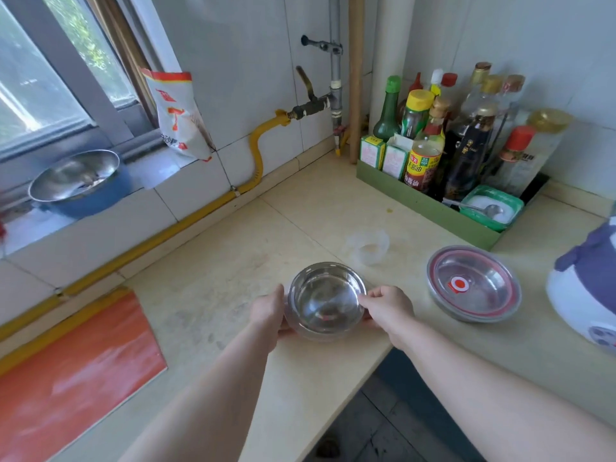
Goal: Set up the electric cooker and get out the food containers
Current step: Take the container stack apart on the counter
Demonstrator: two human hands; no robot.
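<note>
Left forearm (213,395) and right forearm (483,385) are showing bare from wrist to frame edge; left grip (268,311) and right grip (388,310) likewise.

One cooker (586,295), one measuring cup (370,246), one spoon (490,210).

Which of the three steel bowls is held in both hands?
The plain bowl at the counter edge, gripped by the left hand and right hand. The red-rimmed bowl lies untouched; the windowsill bowl too.
</note>
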